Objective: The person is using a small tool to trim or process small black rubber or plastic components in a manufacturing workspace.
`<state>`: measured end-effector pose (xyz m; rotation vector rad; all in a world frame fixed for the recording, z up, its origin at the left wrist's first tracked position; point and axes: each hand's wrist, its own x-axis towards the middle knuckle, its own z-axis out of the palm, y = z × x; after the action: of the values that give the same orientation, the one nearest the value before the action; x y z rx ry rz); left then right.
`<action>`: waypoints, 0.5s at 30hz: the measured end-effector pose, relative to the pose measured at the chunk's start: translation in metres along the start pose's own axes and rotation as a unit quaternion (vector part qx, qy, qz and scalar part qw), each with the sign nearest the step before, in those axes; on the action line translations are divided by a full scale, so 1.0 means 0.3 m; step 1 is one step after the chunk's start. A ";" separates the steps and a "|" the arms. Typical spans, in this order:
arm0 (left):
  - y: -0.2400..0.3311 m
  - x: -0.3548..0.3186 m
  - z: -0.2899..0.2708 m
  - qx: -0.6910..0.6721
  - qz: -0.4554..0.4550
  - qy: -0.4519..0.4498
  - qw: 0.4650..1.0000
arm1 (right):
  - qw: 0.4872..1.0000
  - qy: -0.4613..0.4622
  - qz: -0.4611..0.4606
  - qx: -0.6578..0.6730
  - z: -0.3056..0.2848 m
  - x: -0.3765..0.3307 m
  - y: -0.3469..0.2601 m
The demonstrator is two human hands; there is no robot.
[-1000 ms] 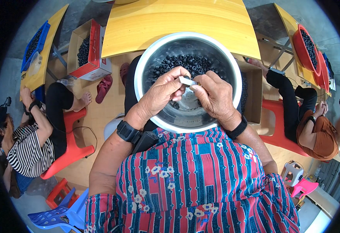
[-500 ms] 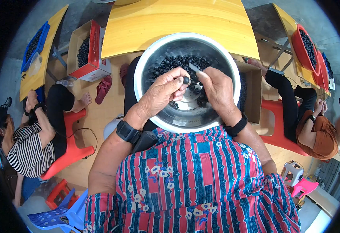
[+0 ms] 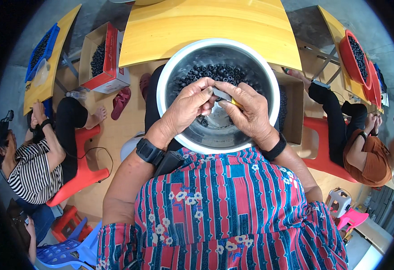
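Both of my hands meet over a large metal bowl (image 3: 219, 143) that holds many small black round parts with holes in them (image 3: 212, 70). My left hand (image 3: 189, 102) is closed in a pinch on one small black round part, now mostly covered by my fingers and the blade. My right hand (image 3: 250, 108) grips a small knife with a yellow handle (image 3: 236, 102). Its short grey blade (image 3: 221, 94) lies against the part at my left fingertips. My right index finger stretches along the top of the blade, its thumb below.
A yellow table (image 3: 206, 22) stands just beyond the bowl. Cardboard boxes of black parts stand on the floor at left (image 3: 111, 83) and right (image 3: 293, 108). Seated people work on either side, near a blue tray (image 3: 52, 38) and a red basin (image 3: 346, 49).
My right hand has brought the knife down and left; the blade, held up and apart before, now meets the part in my left hand. My left hand stays nearly still.
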<state>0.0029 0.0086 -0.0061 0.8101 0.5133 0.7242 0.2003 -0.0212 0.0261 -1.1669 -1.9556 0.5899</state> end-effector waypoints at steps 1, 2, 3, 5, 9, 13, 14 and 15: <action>0.001 0.000 -0.001 0.010 -0.004 0.006 1.000 | 1.000 -0.008 0.000 -0.024 -0.001 -0.003 -0.001; 0.002 0.002 -0.002 0.010 -0.003 0.006 1.000 | 0.999 -0.015 0.001 -0.049 -0.002 -0.005 -0.003; 0.003 0.002 -0.003 0.007 -0.001 0.004 1.000 | 0.999 -0.015 0.000 -0.049 -0.001 -0.005 -0.006; 0.005 0.001 -0.006 0.003 0.002 0.003 1.000 | 0.997 -0.012 -0.040 -0.070 0.000 -0.003 -0.010; 0.000 0.000 -0.007 0.000 0.006 0.012 1.000 | 0.994 -0.012 -0.060 -0.087 0.004 -0.006 -0.006; -0.004 0.002 -0.013 -0.008 0.005 0.016 1.000 | 0.993 -0.014 -0.066 -0.097 0.005 -0.007 -0.008; -0.002 0.001 -0.012 -0.008 0.006 0.016 1.000 | 0.993 -0.011 -0.067 -0.096 0.005 -0.006 -0.010; -0.003 0.002 -0.011 -0.005 0.006 0.018 1.000 | 0.993 -0.012 -0.067 -0.096 0.006 -0.007 -0.007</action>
<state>0.0014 0.0101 -0.0088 0.7929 0.5365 0.7528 0.1983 -0.0240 0.0258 -1.1371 -2.1292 0.3521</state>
